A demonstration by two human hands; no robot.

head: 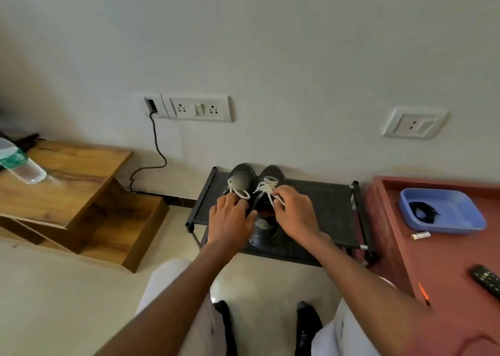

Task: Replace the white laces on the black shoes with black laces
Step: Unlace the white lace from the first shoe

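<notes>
Two black shoes sit side by side on the black shoe rack (324, 206), toes toward the wall: the left shoe (242, 177) and the right shoe (273, 174), each threaded with one white lace, (235, 189) and (266, 187). Your left hand (230, 217) rests on the left shoe, fingers bent over its lace end; whether that grip pinches the lace you cannot tell. Your right hand (293, 212) lies on the right shoe, its fingertips narrow at the loose lace strand; a firm hold cannot be confirmed.

At 3 o'clock from the shoes stands a red desk (443, 274) carrying one blue tray (460, 220) with a dark bundle of black laces (422, 210) inside, one small white battery (420, 235) and one remote control (487, 278). At 9 o'clock one wooden desk (81, 171) holds one plastic water bottle (21, 163). At 12 o'clock the wall bears two socket plates, (198, 108) and (414, 124), one black cable (157, 150) hanging from the first.
</notes>
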